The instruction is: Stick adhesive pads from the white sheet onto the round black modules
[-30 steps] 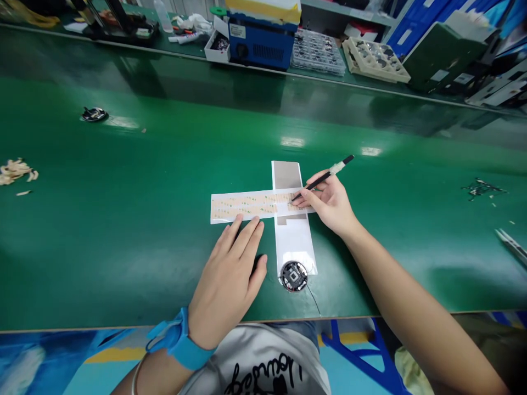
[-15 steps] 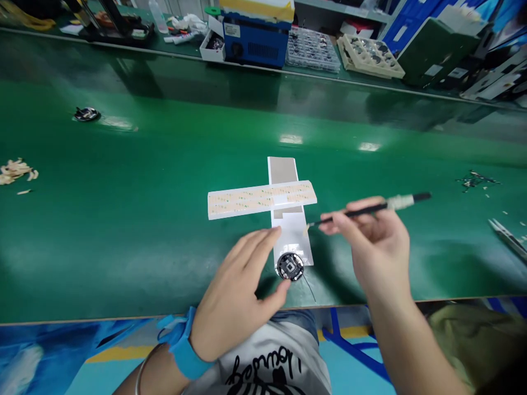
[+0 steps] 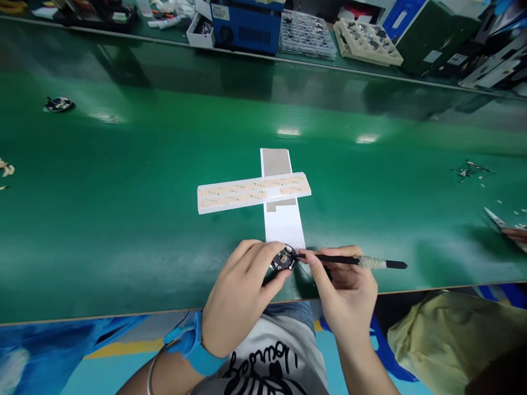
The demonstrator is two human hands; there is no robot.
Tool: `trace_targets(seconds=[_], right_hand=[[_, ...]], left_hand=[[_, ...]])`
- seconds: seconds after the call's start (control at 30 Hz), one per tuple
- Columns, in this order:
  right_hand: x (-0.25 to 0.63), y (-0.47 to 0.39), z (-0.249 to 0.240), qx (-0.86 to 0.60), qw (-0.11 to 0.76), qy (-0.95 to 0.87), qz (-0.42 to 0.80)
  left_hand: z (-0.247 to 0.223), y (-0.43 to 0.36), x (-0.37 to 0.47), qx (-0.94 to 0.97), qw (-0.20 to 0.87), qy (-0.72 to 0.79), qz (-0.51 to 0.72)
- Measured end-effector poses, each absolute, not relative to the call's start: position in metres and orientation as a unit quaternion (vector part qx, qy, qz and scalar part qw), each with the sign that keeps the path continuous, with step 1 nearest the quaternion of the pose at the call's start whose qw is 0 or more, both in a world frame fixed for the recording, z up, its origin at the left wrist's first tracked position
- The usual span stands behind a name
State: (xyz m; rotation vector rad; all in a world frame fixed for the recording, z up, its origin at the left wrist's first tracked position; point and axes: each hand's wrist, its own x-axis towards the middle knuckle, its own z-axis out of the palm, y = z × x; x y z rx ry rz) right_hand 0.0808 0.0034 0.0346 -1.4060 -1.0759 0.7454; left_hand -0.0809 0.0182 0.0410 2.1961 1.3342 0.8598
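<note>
My left hand holds a small round black electronic module between thumb and fingers, tilted near the table's front edge. My right hand grips slim black tweezers with pale tape wrapped round the rear part. Their tip touches the right rim of the module; anything at the tip is too small to tell. A thin dark wire hangs by the module, partly behind my right fingers. Just beyond lies a white backing sheet, crossed by a strip of peach-coloured adhesive stickers.
Another round part lies at the far left. Dark scraps lie on the right. At the right edge, another person's hand is beside metal tweezers. A blue box and parts trays line the back shelf.
My right hand has moved left and down, bringing the tweezers from the backing sheet to the module. My left fingers have closed round the module. Another person's hand has appeared at the right.
</note>
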Motion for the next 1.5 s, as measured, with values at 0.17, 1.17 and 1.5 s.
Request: trace_targets(seconds=[0.17, 1.17, 1.5], right_hand=[[0.0806, 0.0021, 0.0335, -0.595, 0.571, -0.467, 0.318], [0.0806, 0.0001, 0.033, -0.585, 0.564, -0.48, 0.33], [0.0824, -0.0012, 0.0328, -0.579, 0.558, -0.49, 0.336]], left_hand=[[0.0403, 0.0183, -0.0801, 0.799, 0.213, 0.468, 0.312], [0.0405, 0.0178, -0.0791, 0.796, 0.206, 0.482, 0.304], [0.0387, 0.0171, -0.0802, 0.793, 0.203, 0.483, 0.311]])
